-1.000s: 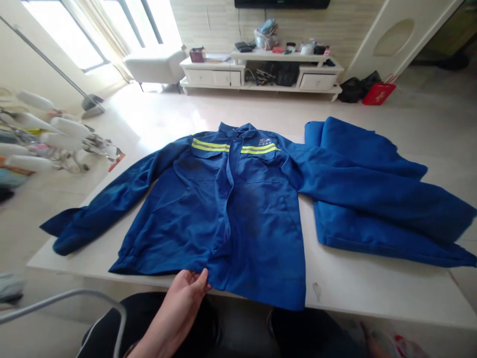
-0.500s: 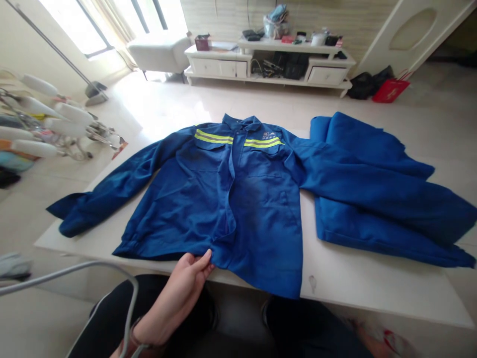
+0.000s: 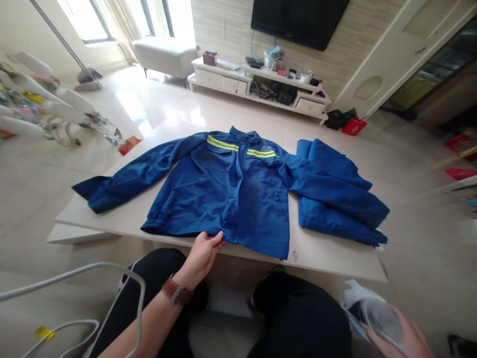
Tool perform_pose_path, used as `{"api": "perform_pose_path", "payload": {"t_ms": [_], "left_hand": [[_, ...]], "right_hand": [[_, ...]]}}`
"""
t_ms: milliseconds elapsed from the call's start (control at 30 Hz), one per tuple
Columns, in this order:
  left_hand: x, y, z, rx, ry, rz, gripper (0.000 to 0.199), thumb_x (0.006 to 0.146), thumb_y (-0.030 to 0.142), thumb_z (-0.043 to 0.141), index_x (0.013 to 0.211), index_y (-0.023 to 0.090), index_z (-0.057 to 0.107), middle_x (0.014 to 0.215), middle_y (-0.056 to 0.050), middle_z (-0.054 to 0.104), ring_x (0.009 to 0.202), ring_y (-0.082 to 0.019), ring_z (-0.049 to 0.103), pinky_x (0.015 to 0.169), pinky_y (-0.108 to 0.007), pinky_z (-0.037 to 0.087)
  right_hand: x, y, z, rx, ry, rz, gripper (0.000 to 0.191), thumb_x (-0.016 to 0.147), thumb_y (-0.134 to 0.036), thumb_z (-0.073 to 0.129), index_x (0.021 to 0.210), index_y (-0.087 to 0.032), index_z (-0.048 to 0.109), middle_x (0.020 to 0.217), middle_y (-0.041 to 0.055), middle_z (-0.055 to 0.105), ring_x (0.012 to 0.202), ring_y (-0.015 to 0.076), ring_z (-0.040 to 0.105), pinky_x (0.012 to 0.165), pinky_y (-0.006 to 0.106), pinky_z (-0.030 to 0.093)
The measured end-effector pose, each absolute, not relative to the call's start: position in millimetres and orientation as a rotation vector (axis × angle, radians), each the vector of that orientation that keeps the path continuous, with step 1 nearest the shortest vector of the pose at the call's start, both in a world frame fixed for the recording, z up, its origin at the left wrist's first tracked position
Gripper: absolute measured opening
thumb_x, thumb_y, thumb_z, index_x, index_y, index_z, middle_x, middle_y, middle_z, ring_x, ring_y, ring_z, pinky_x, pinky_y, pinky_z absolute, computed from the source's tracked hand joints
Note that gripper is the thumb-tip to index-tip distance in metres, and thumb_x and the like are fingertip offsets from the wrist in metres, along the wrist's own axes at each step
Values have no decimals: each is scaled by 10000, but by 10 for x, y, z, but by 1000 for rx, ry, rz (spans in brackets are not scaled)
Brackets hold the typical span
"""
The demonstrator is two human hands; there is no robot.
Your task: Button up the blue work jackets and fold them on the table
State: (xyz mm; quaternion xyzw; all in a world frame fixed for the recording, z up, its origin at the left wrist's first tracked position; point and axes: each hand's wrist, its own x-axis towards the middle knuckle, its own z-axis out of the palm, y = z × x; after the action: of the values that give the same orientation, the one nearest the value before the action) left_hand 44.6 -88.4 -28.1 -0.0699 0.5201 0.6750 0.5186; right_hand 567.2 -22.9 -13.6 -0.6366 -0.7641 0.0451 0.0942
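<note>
A blue work jacket (image 3: pixel 261 199) with yellow reflective stripes lies spread front side up on a white table (image 3: pixel 335 258), collar away from me. My left hand (image 3: pixel 203 256), a brown watch on its wrist, pinches the jacket's bottom hem near the middle. The right sleeve in view rests over a folded blue garment (image 3: pixel 316 214). Low at the right, my right hand (image 3: pixel 398 330) is closed around a blurred, clear and whitish plastic item (image 3: pixel 368 311), away from the table.
White cables (image 3: pixel 93 268) loop at the lower left. Padded metal equipment (image 3: pixel 55 99) stands at the left, near a small red-orange item (image 3: pixel 129 145). A TV cabinet (image 3: pixel 223 79), grey bench (image 3: pixel 164 54) and red bag (image 3: pixel 354 126) are farther back.
The view has tilted up and turned right, showing the television. My right hand has come into view with the plastic item. My left hand still pinches the hem.
</note>
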Motion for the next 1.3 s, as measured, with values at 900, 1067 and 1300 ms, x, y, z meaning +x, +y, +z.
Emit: {"api": "perform_pose_path", "payload": {"t_ms": [900,1067,1300], "left_hand": [[377,-855,-142,-138,1271,1600,191,853,-45,656,793,120,580,802,-70,701,736,-135,688,762,-242,570],[378,-862,-66,-126,1259,1604,191,865,-40,644,776,119,587,789,-67,697,722,-130,678,755,-237,576],[378,-888,-17,-96,1274,1571,164,861,-48,626,824,110,599,788,-60,695,714,-113,670,739,-212,565]], "right_hand": [[2530,-924,2026,-507,-3054,516,230,925,-266,604,1153,-261,627,786,40,586,594,148,510,423,223,328],[2411,-955,2104,-509,-2975,295,181,960,-277,550,1084,-260,681,748,40,611,551,148,495,375,263,247],[2331,-1086,2174,-723,-2881,144,206,974,-259,516,990,-308,715,734,-13,620,525,135,484,394,307,207]]}}
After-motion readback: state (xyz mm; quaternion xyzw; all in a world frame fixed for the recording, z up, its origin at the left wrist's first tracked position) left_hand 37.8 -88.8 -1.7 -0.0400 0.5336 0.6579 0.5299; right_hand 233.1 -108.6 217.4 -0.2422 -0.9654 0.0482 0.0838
